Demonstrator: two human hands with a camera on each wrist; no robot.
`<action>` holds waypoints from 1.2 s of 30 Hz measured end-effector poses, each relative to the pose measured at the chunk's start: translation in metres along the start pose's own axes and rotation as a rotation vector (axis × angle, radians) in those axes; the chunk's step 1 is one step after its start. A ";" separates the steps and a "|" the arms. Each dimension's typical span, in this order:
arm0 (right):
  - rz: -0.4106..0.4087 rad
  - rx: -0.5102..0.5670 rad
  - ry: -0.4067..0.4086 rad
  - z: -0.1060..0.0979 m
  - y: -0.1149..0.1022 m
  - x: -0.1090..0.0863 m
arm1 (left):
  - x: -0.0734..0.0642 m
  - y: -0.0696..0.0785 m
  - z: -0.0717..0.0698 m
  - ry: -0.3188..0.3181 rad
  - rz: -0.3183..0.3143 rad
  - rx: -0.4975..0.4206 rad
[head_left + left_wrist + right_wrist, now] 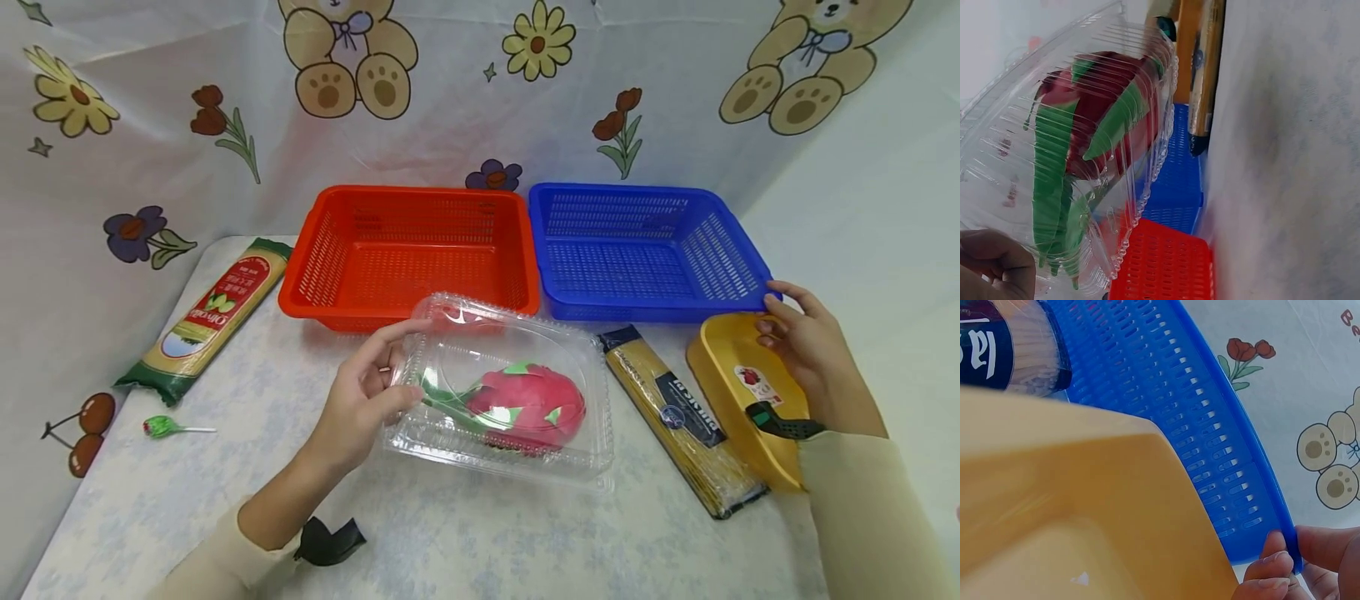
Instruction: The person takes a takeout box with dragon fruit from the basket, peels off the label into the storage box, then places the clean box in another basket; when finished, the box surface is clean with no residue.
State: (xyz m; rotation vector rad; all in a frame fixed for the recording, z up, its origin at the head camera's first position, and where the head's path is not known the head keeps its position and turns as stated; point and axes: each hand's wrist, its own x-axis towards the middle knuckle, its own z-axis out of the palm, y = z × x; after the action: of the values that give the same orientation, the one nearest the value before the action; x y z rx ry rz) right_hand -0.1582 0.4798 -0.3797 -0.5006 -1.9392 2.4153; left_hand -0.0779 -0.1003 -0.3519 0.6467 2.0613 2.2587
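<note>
My left hand grips the left side of a clear plastic clamshell box, thumb on top. Inside the box lies a red and green dragon fruit, which fills much of the left wrist view too. The box is raised above the table in front of the red basket. My right hand pinches the near right corner of the blue basket, thumb and fingers on either side of its rim in the right wrist view. Under that hand sits a yellow tray with a sticker.
A pack of spaghetti lies between the clear box and the yellow tray. At the left are a green and gold pasta packet and a green-wrapped lollipop. A patterned cloth hangs behind the baskets.
</note>
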 end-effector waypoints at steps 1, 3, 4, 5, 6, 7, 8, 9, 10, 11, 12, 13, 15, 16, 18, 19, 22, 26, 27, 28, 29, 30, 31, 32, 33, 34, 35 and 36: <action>0.001 0.003 0.001 0.000 0.000 0.000 | 0.003 0.003 0.000 -0.001 -0.001 -0.002; 0.007 0.002 0.008 0.000 0.000 -0.001 | 0.009 0.007 -0.001 0.000 0.001 0.002; 0.010 -0.004 0.015 0.000 0.000 -0.001 | 0.012 0.009 -0.001 0.001 0.003 0.009; 0.015 -0.010 0.023 0.000 0.000 -0.001 | 0.016 0.010 -0.001 0.001 0.006 0.007; 0.022 -0.019 0.033 0.000 0.000 -0.001 | 0.019 0.011 -0.001 0.005 0.008 0.004; 0.029 -0.036 0.045 0.000 0.000 -0.001 | 0.023 0.012 0.000 0.009 0.008 -0.005; 0.034 -0.046 0.054 0.000 0.000 -0.001 | 0.027 0.012 0.000 0.014 0.009 -0.020; 0.035 -0.052 0.058 -0.001 0.000 -0.001 | 0.032 0.012 0.001 0.019 0.010 -0.042; 0.037 -0.059 0.062 -0.001 0.000 -0.001 | 0.036 0.012 0.002 0.028 0.010 -0.065; 0.038 -0.062 0.063 0.000 0.000 -0.001 | 0.040 0.012 0.002 0.038 0.010 -0.091; 0.038 -0.060 0.061 0.000 0.000 -0.001 | 0.045 0.011 0.003 0.050 0.011 -0.113; 0.038 -0.061 0.062 0.000 0.000 -0.001 | 0.050 0.011 0.004 0.061 0.015 -0.132; 0.038 -0.057 0.061 0.000 0.000 0.000 | 0.060 0.010 0.007 0.082 0.022 -0.159; 0.037 -0.060 0.065 0.000 0.000 0.000 | 0.065 0.009 0.008 0.090 0.027 -0.167; 0.033 -0.068 0.070 0.000 0.000 0.000 | 0.075 0.007 0.012 0.096 0.040 -0.193; 0.034 -0.076 0.075 0.000 0.000 0.000 | 0.081 0.006 0.013 0.099 0.044 -0.200; 0.036 -0.095 0.082 0.000 0.000 0.000 | 0.096 0.001 0.018 0.115 0.043 -0.210; 0.047 -0.099 0.086 0.000 0.001 -0.001 | 0.116 -0.008 0.027 0.140 0.031 -0.234; 0.046 -0.099 0.086 0.001 0.000 -0.001 | 0.120 -0.010 0.029 0.144 0.029 -0.253; 0.046 -0.099 0.087 0.001 0.000 -0.001 | 0.125 -0.011 0.031 0.148 0.028 -0.264; 0.045 -0.095 0.086 0.001 -0.001 -0.001 | 0.130 -0.013 0.034 0.153 0.030 -0.269; 0.042 -0.095 0.087 0.001 -0.001 -0.002 | 0.134 -0.014 0.036 0.160 0.030 -0.274; 0.041 -0.094 0.086 0.002 -0.002 -0.002 | 0.139 -0.016 0.039 0.169 0.032 -0.273; 0.040 -0.097 0.085 0.002 -0.002 -0.002 | 0.144 -0.017 0.042 0.178 0.032 -0.280; 0.041 -0.100 0.085 0.002 -0.002 -0.002 | 0.149 -0.019 0.044 0.190 0.030 -0.281; 0.043 -0.103 0.087 0.002 -0.003 -0.002 | 0.154 -0.020 0.047 0.199 0.028 -0.281; 0.044 -0.110 0.090 0.001 -0.004 -0.002 | 0.159 -0.021 0.051 0.209 0.024 -0.285; 0.042 -0.117 0.096 0.001 -0.005 -0.002 | 0.165 -0.023 0.054 0.218 0.020 -0.290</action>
State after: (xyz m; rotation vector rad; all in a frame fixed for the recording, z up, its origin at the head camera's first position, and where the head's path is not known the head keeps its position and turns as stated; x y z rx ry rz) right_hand -0.1574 0.4799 -0.3746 -0.6540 -2.0578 2.2650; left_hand -0.2174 0.0009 -0.3237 0.4216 1.7520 2.6728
